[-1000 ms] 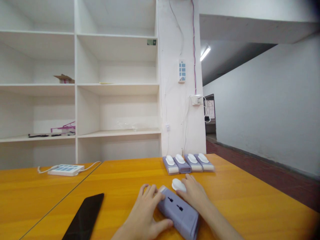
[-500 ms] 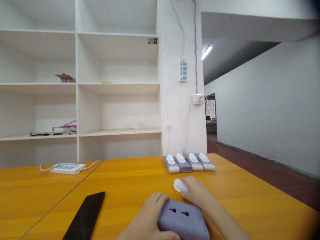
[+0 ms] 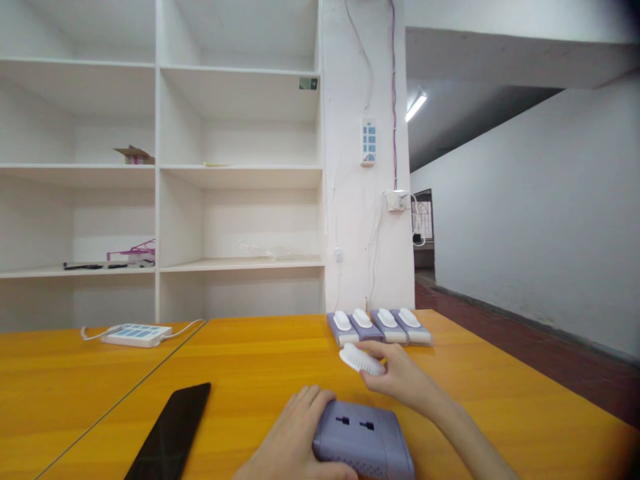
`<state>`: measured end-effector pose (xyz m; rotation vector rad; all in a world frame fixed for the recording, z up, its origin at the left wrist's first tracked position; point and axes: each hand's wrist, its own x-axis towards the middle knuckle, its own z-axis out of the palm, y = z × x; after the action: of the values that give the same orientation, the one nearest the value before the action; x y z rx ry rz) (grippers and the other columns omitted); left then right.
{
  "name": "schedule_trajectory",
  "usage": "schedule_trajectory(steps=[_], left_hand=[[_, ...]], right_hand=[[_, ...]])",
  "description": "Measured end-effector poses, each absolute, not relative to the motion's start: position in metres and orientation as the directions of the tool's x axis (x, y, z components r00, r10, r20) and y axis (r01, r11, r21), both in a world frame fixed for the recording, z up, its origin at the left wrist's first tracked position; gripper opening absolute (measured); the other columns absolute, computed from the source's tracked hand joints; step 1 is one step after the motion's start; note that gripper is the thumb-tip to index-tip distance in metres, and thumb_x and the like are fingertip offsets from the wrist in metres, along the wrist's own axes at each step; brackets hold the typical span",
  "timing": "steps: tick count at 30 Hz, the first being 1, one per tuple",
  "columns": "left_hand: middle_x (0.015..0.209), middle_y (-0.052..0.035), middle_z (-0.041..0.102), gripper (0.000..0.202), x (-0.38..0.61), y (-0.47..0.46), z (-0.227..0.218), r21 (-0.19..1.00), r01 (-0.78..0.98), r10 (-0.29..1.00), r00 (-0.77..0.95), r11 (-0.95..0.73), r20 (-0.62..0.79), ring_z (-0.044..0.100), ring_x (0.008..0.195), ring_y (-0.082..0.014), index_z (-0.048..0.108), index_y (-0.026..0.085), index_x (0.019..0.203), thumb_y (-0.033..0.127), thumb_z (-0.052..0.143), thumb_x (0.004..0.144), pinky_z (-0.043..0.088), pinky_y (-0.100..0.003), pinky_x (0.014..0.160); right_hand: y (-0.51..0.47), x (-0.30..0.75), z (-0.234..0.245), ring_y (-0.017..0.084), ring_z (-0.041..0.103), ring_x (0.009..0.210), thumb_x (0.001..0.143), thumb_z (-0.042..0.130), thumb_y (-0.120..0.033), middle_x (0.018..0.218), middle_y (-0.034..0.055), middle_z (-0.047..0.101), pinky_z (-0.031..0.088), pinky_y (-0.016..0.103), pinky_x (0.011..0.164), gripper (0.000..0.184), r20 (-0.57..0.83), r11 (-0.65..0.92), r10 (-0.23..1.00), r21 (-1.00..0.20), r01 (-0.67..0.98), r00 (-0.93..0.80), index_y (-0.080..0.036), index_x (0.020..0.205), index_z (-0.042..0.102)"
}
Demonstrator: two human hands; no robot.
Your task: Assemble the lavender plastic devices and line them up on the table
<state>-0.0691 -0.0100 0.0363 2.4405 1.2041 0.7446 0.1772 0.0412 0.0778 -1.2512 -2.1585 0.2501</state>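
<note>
My left hand (image 3: 293, 440) curls round the left side of a lavender socket block (image 3: 363, 439) that lies on the orange table (image 3: 240, 363) close to me, two black slot marks on its top. Just beyond it, my right hand (image 3: 400, 379) pinches a small white oval plug piece (image 3: 359, 359) and holds it a little above the table. Farther back, a row of several lavender blocks (image 3: 379, 327), each with a white oval piece on top, stands side by side.
A black phone (image 3: 170, 432) lies face up at the front left. A white power strip (image 3: 134, 334) with its cable rests at the back left. White shelving (image 3: 160, 167) and a white pillar (image 3: 363, 167) stand behind the table. An open floor drops away at the right.
My right hand has lifted the white oval piece off the table and tilted it. The lavender block turned from slanted to square-on under my left hand.
</note>
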Motion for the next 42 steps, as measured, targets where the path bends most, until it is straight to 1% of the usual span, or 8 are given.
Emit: schedule_trajectory(steps=[2, 4, 6, 8, 15, 22, 34, 42], left_hand=[[0.142, -0.015, 0.049, 0.098, -0.071, -0.008, 0.033, 0.51, 0.643, 0.819, 0.485, -0.572, 0.307, 0.044, 0.13, -0.0361, 0.042, 0.022, 0.142, 0.057, 0.083, 0.061, 0.033, -0.051, 0.112], [0.15, -0.0171, 0.04, 0.113, -0.073, -0.006, 0.029, 0.535, 0.654, 0.844, 0.446, -0.535, 0.3, 0.039, 0.136, -0.0371, 0.028, 0.022, 0.151, 0.05, 0.086, 0.058, 0.03, -0.051, 0.114], [0.153, -0.0197, 0.035, 0.124, -0.074, -0.004, 0.027, 0.553, 0.66, 0.86, 0.421, -0.508, 0.288, 0.036, 0.138, -0.0375, 0.016, 0.02, 0.155, 0.047, 0.087, 0.057, 0.029, -0.052, 0.115], [0.154, -0.0216, 0.034, 0.126, -0.074, -0.003, 0.025, 0.556, 0.661, 0.862, 0.423, -0.504, 0.278, 0.034, 0.14, -0.0374, 0.012, 0.017, 0.155, 0.047, 0.086, 0.058, 0.027, -0.051, 0.116], [0.154, -0.0196, 0.034, 0.121, -0.072, -0.005, 0.028, 0.556, 0.651, 0.854, 0.44, -0.517, 0.279, 0.033, 0.14, -0.037, 0.016, 0.02, 0.155, 0.045, 0.086, 0.059, 0.026, -0.052, 0.117], [0.154, -0.0195, 0.035, 0.117, -0.073, -0.008, 0.029, 0.545, 0.659, 0.855, 0.428, -0.518, 0.293, 0.035, 0.14, -0.0341, 0.02, 0.019, 0.154, 0.045, 0.086, 0.061, 0.026, -0.05, 0.118], [0.151, -0.0182, 0.039, 0.113, -0.074, -0.004, 0.024, 0.546, 0.662, 0.858, 0.413, -0.514, 0.307, 0.038, 0.138, -0.0354, 0.026, 0.021, 0.152, 0.052, 0.085, 0.06, 0.029, -0.051, 0.116], [0.149, -0.0167, 0.041, 0.116, -0.074, -0.005, 0.025, 0.586, 0.641, 0.868, 0.395, -0.496, 0.302, 0.039, 0.136, -0.0339, 0.029, 0.02, 0.15, 0.053, 0.088, 0.056, 0.03, -0.047, 0.116]], right_hand=[[0.023, 0.178, 0.083, 0.025, 0.066, 0.1, 0.076, 0.06, -0.024, 0.117, 0.0037, 0.072, 0.05, 0.031, 0.084, 0.051, 0.462, 0.613, 0.789, -0.541, 0.576, -0.405, -0.023, 0.127, 0.063], [0.008, 0.178, 0.079, 0.028, 0.061, 0.112, 0.073, 0.065, -0.025, 0.125, 0.0048, 0.068, 0.045, 0.037, 0.099, 0.056, 0.493, 0.611, 0.786, -0.528, 0.59, -0.373, -0.025, 0.129, 0.063], [-0.001, 0.177, 0.071, 0.028, 0.06, 0.115, 0.073, 0.065, -0.025, 0.125, 0.007, 0.067, 0.044, 0.039, 0.103, 0.061, 0.483, 0.607, 0.787, -0.494, 0.623, -0.384, -0.026, 0.134, 0.059], [-0.003, 0.177, 0.062, 0.027, 0.06, 0.113, 0.074, 0.064, -0.024, 0.123, 0.0086, 0.067, 0.045, 0.038, 0.102, 0.064, 0.473, 0.611, 0.784, -0.471, 0.636, -0.403, -0.025, 0.137, 0.056], [-0.001, 0.174, 0.054, 0.028, 0.06, 0.111, 0.071, 0.067, -0.025, 0.12, 0.0088, 0.066, 0.046, 0.038, 0.099, 0.064, 0.462, 0.616, 0.783, -0.487, 0.619, -0.417, -0.026, 0.135, 0.058], [-0.009, 0.168, 0.062, 0.023, 0.064, 0.093, 0.073, 0.065, -0.022, 0.099, 0.0043, 0.07, 0.049, 0.032, 0.087, 0.046, 0.462, 0.629, 0.776, -0.522, 0.576, -0.428, -0.025, 0.118, 0.068], [-0.01, 0.164, 0.064, 0.022, 0.062, 0.091, 0.073, 0.065, -0.018, 0.098, 0.0033, 0.068, 0.048, 0.03, 0.084, 0.044, 0.491, 0.671, 0.741, -0.552, 0.494, -0.458, -0.025, 0.116, 0.068], [-0.009, 0.167, 0.062, 0.022, 0.063, 0.089, 0.073, 0.068, -0.022, 0.098, 0.0037, 0.069, 0.048, 0.031, 0.083, 0.042, 0.469, 0.638, 0.77, -0.57, 0.518, -0.433, -0.025, 0.115, 0.07]])
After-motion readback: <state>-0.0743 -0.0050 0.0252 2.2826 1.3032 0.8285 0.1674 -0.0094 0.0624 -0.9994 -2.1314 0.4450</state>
